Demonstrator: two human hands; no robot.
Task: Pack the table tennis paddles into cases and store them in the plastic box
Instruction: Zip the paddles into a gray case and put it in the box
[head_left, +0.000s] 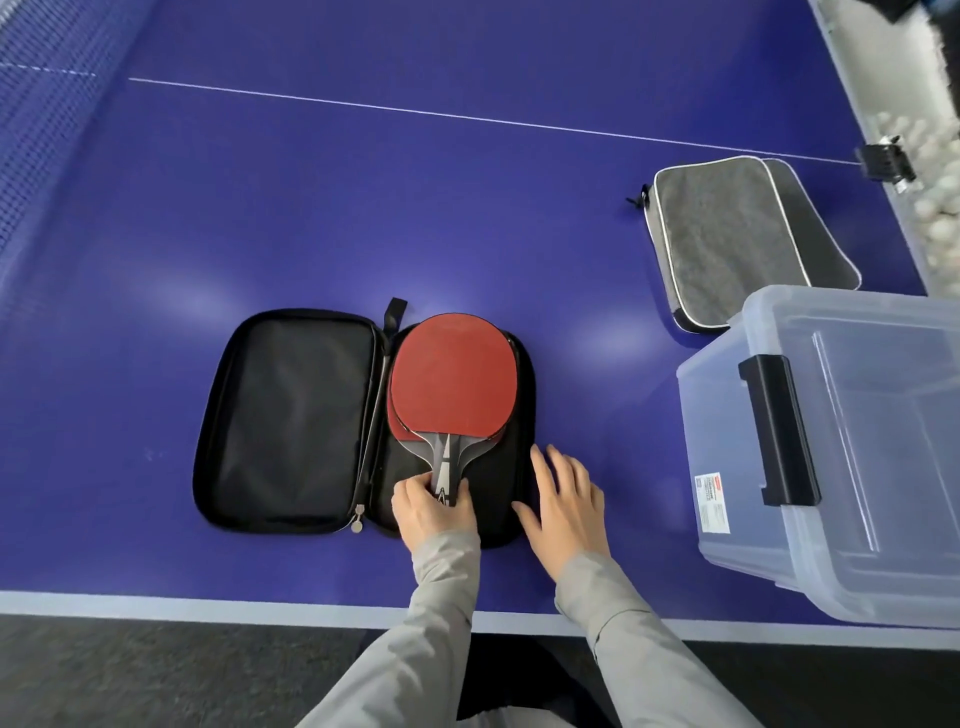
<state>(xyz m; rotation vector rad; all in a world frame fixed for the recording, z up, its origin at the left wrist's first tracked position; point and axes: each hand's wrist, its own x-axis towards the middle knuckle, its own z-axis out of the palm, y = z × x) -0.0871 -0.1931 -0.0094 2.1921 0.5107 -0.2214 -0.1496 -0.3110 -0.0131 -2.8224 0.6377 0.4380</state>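
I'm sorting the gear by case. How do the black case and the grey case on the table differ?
The black case lies unzipped and spread flat; the grey case is closed. The black case holds red paddles; nothing shows in the grey one. The black case is plain; the grey one has pale piping. Both rest on the blue table.

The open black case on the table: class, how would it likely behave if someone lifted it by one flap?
The black case would probably flop at its zip spine, since both halves lie flat open. Its lining is wrinkled, suggesting soft fabric. The red paddle resting loose in the right half could well slide out, though the left hand grips its handle.
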